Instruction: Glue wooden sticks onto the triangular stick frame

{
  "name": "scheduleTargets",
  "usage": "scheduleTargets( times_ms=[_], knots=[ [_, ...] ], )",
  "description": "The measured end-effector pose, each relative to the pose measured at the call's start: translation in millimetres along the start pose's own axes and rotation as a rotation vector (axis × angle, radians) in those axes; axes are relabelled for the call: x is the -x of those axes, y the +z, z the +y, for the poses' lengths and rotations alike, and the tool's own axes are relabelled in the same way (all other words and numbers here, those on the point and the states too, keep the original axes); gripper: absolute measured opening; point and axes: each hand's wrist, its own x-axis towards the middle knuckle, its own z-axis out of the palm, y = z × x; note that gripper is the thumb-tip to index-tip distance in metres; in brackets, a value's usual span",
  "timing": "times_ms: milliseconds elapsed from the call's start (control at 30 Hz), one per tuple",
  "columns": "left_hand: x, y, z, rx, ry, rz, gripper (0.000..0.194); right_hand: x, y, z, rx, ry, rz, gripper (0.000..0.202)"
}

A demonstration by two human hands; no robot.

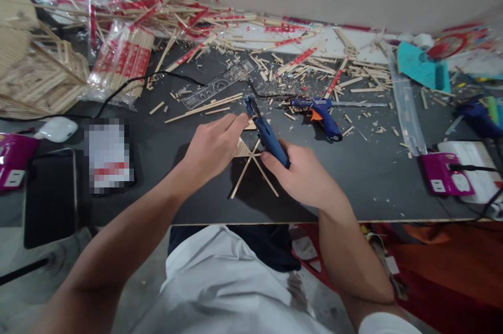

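A blue cutting tool (271, 141), like pliers, is in my right hand (304, 169), its fingers wrapped round the handles and its head pointing up and left. My left hand (216, 143) is pinched close to the tool's head; what its fingertips hold is too small to make out. Below them, on the dark tabletop, lies a star-shaped frame of thin wooden sticks (244, 173), with a section of sticks set side by side between its upper left arms. Part of this frame is hidden by my hands.
A blue glue gun (327, 118) lies right of the tool. Behind are a clear ruler (218, 85), loose sticks and wrapped chopsticks (123, 59). A phone (51, 195) is at left, a magenta power adapter (446, 174) at right. A black cable crosses the left side.
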Motion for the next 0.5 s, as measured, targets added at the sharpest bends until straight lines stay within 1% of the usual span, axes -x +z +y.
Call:
scheduleTargets(
  times_ms=[233,500],
  knots=[
    [1.3,2.7,-1.6,-0.014,0.020,0.033,0.036,1.1,1.3,1.3,-0.013,-0.012,0.000,0.026],
    [1.0,2.8,-0.7,-0.001,0.004,0.028,0.033,0.2,0.0,-0.2,0.011,-0.008,0.005,0.026]
  ],
)
